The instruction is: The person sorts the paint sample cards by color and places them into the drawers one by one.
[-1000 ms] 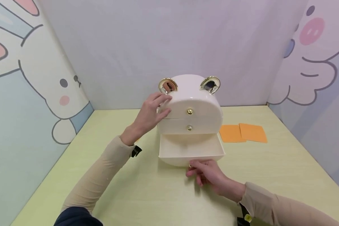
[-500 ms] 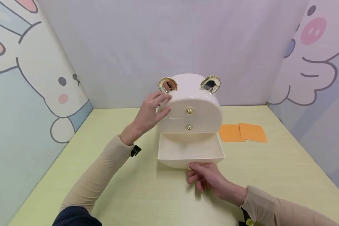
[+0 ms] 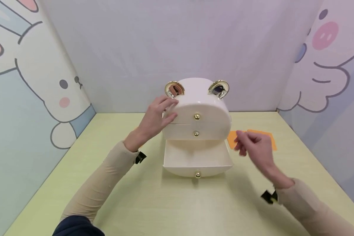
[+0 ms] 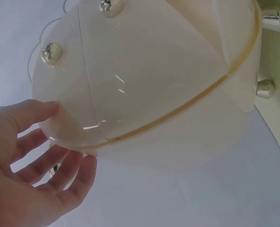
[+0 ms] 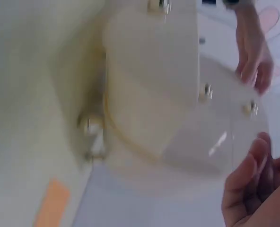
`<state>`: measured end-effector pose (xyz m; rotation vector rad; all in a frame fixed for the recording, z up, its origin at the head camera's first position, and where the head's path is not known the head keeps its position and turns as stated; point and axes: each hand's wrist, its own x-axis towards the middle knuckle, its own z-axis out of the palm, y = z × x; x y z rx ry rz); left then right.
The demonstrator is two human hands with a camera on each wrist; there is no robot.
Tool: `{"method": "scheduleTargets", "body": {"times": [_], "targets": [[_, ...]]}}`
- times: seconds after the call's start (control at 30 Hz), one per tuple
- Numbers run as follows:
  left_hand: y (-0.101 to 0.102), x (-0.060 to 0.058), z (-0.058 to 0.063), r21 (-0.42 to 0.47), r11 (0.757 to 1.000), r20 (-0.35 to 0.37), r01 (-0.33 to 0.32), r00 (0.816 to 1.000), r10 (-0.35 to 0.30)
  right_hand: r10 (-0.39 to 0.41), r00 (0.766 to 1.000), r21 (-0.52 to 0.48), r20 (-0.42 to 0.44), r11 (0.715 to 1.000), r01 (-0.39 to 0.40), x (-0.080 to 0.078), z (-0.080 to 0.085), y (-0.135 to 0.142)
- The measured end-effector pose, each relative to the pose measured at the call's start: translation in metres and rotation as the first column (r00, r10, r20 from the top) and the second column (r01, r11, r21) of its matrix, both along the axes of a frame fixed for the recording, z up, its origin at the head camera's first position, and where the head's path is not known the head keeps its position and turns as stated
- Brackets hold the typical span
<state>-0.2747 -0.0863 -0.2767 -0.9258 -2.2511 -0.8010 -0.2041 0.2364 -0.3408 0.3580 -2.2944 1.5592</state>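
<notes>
A white rounded drawer box with gold ears stands on the table, its bottom drawer pulled out and bare inside. My left hand holds the box at its upper left edge. In the left wrist view, the left thumb lies on the front face and the fingers curl behind the rim. My right hand is in the air to the right of the drawer, fingers loosely curled with nothing between them. Behind it lie two orange square sheets, partly covered by the hand.
A bit of orange shows beside the left wrist, mostly hidden. The pale yellow-green table is bordered by a plain back wall and side walls printed with cartoon animals. Gold knobs stick out from the drawers.
The bottom drawer slid slightly farther out under my right hand. That hand then let go of its knob and moved up and right towards the orange sheets. My left hand stayed put.
</notes>
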Motion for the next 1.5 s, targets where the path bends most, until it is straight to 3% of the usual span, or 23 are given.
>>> {"method": "scheduleTargets", "body": {"times": [0.03,0.07,0.1,0.17,0.2,0.23,0.27,0.33,0.43,0.6,0.8,0.93,1.17,1.3,1.4,1.5], "targets": [[0.000,0.000,0.000,-0.001,1.000,-0.001,-0.002,1.000,0.002,-0.075,0.997,0.120,-0.028,0.990,0.078,-0.013,0.002,0.013],[0.000,0.000,0.001,-0.001,1.000,-0.003,-0.004,1.000,0.004,-0.144,0.989,0.247,-0.033,0.958,0.148,-0.027,0.003,0.027],[0.000,0.000,0.001,-0.003,1.000,-0.007,-0.008,1.000,0.008,-0.208,0.977,0.382,-0.034,0.901,0.205,-0.040,0.003,0.041],[0.000,0.000,0.001,-0.002,1.000,-0.012,-0.008,1.000,0.008,-0.309,0.951,0.620,-0.013,0.744,0.250,-0.062,-0.002,0.067],[0.000,-0.001,0.001,-0.001,1.000,-0.012,-0.008,1.000,0.008,-0.349,0.937,0.708,0.030,0.669,0.226,-0.071,-0.007,0.078],[0.000,-0.001,0.000,-0.002,1.000,-0.012,-0.008,1.000,0.008,-0.383,0.918,0.770,0.100,0.614,0.172,-0.078,-0.013,0.087],[0.000,-0.001,-0.001,-0.003,1.000,-0.012,-0.008,1.000,0.008,-0.410,0.895,0.807,0.176,0.580,0.106,-0.084,-0.020,0.094],[0.000,-0.001,-0.002,-0.007,1.000,-0.005,-0.007,1.000,0.007,-0.434,0.851,0.836,0.295,0.548,-0.011,-0.092,-0.032,0.102],[0.000,0.000,-0.004,-0.013,1.000,-0.002,-0.007,1.000,0.007,-0.444,0.800,0.833,0.403,0.540,-0.119,-0.098,-0.044,0.103],[0.002,-0.001,-0.004,-0.010,1.000,-0.013,-0.001,1.000,0.001,-0.457,0.787,0.838,0.414,0.528,-0.134,-0.100,-0.049,0.100],[0.003,0.000,-0.004,-0.011,1.000,-0.010,0.002,1.000,-0.002,-0.462,0.770,0.830,0.441,0.536,-0.154,-0.103,-0.052,0.103],[0.003,-0.001,-0.003,-0.011,1.000,-0.017,0.001,1.000,-0.002,-0.480,0.769,0.837,0.421,0.532,-0.127,-0.107,-0.053,0.104],[0.001,-0.001,0.000,-0.013,1.000,-0.019,-0.003,1.000,0.003,-0.512,0.724,0.817,0.463,0.564,-0.124,-0.114,-0.051,0.106],[0.001,0.000,0.002,-0.010,1.000,-0.028,-0.003,1.000,0.003,-0.504,0.731,0.792,0.460,0.605,-0.082,-0.114,-0.047,0.107],[0.001,0.000,0.001,-0.003,1.000,-0.032,0.003,0.999,-0.003,-0.459,0.752,0.760,0.472,0.645,-0.083,-0.110,-0.037,0.105],[0.000,0.000,0.000,0.000,1.000,-0.033,0.001,0.999,-0.001,-0.404,0.791,0.741,0.460,0.666,-0.090,-0.101,-0.023,0.101]]}}
